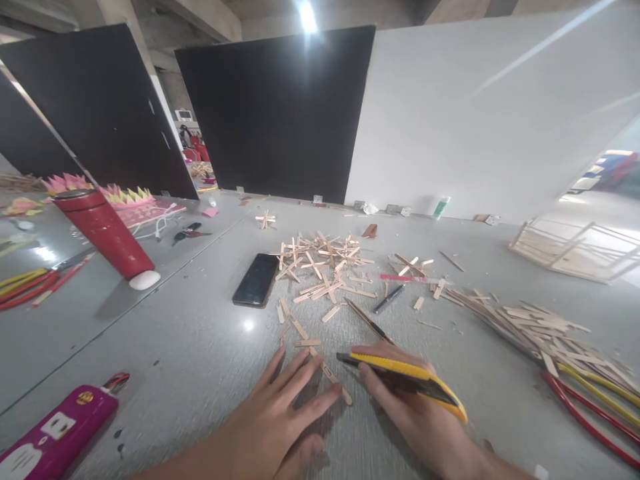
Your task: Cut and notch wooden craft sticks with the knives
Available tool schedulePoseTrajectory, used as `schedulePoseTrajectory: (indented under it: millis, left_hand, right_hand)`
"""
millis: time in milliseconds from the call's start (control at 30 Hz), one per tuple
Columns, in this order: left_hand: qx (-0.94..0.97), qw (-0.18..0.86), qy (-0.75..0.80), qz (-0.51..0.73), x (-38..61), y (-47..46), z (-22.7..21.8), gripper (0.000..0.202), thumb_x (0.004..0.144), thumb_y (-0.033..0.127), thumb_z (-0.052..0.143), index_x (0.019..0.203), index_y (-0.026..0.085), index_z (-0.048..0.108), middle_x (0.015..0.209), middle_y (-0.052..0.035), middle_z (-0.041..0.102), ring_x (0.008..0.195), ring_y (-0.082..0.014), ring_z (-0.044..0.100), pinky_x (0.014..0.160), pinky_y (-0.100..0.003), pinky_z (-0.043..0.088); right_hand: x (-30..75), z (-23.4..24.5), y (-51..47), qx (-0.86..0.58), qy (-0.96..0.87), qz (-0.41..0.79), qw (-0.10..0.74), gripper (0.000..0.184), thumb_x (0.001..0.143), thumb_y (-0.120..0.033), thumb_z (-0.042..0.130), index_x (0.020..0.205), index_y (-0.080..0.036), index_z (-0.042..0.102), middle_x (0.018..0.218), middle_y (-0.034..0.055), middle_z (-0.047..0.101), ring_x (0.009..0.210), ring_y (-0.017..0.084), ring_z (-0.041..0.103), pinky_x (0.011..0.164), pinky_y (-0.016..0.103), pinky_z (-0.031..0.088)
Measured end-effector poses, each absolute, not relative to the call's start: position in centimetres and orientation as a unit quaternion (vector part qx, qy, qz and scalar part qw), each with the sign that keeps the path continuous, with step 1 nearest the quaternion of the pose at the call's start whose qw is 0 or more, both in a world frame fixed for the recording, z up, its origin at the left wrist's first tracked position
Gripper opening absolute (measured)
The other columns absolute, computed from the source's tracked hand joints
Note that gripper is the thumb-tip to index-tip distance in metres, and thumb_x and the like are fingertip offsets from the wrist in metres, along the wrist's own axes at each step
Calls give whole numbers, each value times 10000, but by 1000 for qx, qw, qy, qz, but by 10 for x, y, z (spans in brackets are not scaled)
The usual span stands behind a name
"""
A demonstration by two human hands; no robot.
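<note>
My left hand (280, 413) lies flat on the grey table, fingers spread, its fingertips resting on or right beside a short wooden craft stick (334, 381). My right hand (415, 417) is closed around a yellow and black utility knife (400, 377), whose tip points left toward that stick. Just beyond my fingers lie more cut stick pieces (300, 330). A heap of crossed wooden sticks (323, 263) sits farther back in the middle.
A black phone (257, 280) lies left of the heap. Red bottle (103, 233) at far left, magenta power strip (50, 430) at lower left. A long-stick pile (530, 327) and red-yellow pliers (595, 407) lie right. A stick frame (575, 247) stands back right. A pen (389, 298) lies mid-table.
</note>
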State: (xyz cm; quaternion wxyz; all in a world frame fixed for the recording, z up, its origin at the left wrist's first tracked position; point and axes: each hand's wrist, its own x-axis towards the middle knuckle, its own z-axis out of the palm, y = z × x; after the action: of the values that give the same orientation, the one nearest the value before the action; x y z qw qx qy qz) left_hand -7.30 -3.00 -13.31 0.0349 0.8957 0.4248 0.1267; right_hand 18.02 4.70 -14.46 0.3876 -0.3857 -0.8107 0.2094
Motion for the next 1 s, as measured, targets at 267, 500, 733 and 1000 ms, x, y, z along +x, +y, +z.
schedulePoseTrajectory:
  millis: [267,500,733,1000]
  left_hand:
    - [892,40,440,93,-78,-27,-152,571,1044,304,517,1596,253,377,1621,-127,436,1490,-374,403,1163,-630,404]
    - [888,82,435,123,-81,-25,-164,732,1023,647,469,1646,341,237,1634,-175,380,1496,-448,350,1142,-729,344]
    - [896,110,413,122,-85,-24,-167,807,992,703,472,1657,360,170,1726,-166,-53,1536,-522,155,1142,-772,274]
    - [912,113,379,107,-85,-19,-181,850,957,720,522,1653,382,171,1716,-190,69,1512,-559,172,1099,-845,209]
  right_hand:
    - [176,-144,47,-371,-808,183,419,222,998,-378,604,1023,-279,801,977,45,814,898,223,790,830,323,658]
    - [176,-150,45,-380,-790,121,465,224,984,-402,629,1024,-259,797,966,58,809,871,232,790,803,337,670]
    - [181,-155,49,-393,-804,165,415,235,997,-412,602,1041,-269,782,1022,60,802,938,236,780,868,367,655]
    - [187,-172,49,-458,-786,157,386,356,985,-535,564,1088,-265,772,1076,77,799,1009,276,767,912,449,642]
